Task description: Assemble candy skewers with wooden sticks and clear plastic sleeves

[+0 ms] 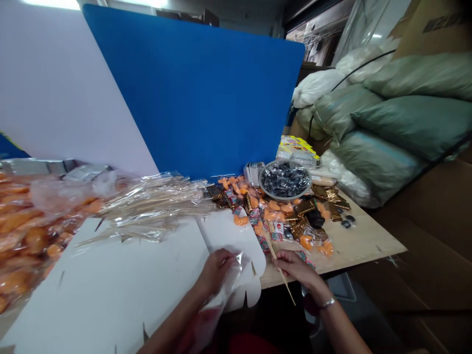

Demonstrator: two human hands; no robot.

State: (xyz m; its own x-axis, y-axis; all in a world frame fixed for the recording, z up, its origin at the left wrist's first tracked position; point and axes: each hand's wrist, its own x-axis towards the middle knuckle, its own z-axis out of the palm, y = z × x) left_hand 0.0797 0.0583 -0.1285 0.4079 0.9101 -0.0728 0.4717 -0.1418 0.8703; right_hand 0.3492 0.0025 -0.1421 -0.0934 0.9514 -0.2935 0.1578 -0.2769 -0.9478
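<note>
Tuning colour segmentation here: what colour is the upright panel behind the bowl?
The upright panel is solid blue, with no pattern; it shows best in the head view.

A pale plywood table (354, 246) carries, at centre, a round grey bowl (284, 192) of black-wrapped pieces, orange packets (273, 214), gold foil sachets (334, 199) and, lower left, a flat white cardboard sheet (110, 280).

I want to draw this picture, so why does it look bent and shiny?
In the head view, the wide lens makes the blue rounded divider panel lean; clear plastic around the wooden sticks shines with glare; the top-left light is washed out.
</note>
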